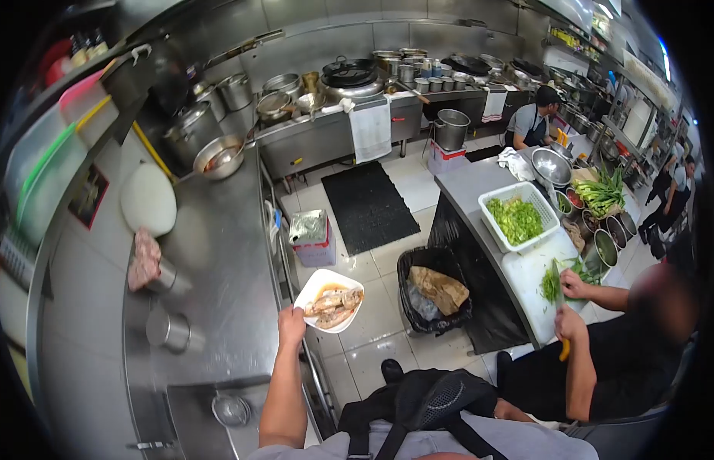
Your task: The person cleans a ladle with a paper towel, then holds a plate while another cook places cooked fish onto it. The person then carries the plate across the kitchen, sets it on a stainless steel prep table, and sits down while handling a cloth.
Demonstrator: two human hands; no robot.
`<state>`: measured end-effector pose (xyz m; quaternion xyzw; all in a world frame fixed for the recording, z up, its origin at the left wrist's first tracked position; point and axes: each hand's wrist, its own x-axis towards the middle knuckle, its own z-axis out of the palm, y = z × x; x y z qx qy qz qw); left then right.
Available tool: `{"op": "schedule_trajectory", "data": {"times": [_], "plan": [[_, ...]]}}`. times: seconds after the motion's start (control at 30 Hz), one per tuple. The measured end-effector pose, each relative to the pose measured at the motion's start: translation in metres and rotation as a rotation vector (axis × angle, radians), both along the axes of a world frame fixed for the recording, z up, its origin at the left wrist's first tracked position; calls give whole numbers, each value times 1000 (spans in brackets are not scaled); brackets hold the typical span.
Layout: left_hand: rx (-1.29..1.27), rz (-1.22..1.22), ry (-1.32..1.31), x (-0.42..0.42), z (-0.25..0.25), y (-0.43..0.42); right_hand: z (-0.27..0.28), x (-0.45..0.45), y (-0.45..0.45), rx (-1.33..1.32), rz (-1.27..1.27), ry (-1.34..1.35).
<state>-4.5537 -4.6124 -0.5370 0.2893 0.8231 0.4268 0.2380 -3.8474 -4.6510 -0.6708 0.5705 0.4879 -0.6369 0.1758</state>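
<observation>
My left hand (pixel 291 326) is closed on the left edge of a white square dish (pixel 354 315), held out over the floor beside the steel counter. Pieces of cooked food (pixel 332 303), perhaps fish or meat, lie in brown sauce in the dish. Near the bottom, right of a black bag (pixel 441 399) on my front, a small patch of skin (pixel 513 411) shows. It may be part of my right arm or hand. No fingers can be made out there, and anything they might hold is hidden.
Steel counter (pixel 211 337) at left with a lidded pot (pixel 168 331). A lined bin (pixel 403 295) stands on the floor. At right, a co-worker (pixel 625 353) cuts greens with a knife on a white board (pixel 535 314). Behind it sits a basket of greens (pixel 552 225). Stoves line the back.
</observation>
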Motion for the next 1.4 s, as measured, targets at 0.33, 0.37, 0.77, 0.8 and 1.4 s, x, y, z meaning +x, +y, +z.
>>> {"op": "schedule_trajectory", "data": {"times": [0.33, 0.37, 0.77, 0.8, 1.4], "plan": [[64, 79, -204, -88, 4, 152, 46, -191, 288, 178, -172, 52], [45, 79, -227, -99, 5, 167, 51, -205, 306, 209, -190, 89], [-21, -255, -242, -265, -44, 436, 34, -286, 352, -42, -415, -319], [-28, -274, -240, -273, -44, 463, 36, -290, 353, -49, -434, -317], [-21, -534, -389, -280, -61, 887, 101, -466, 700, 274, -798, 391]]}}
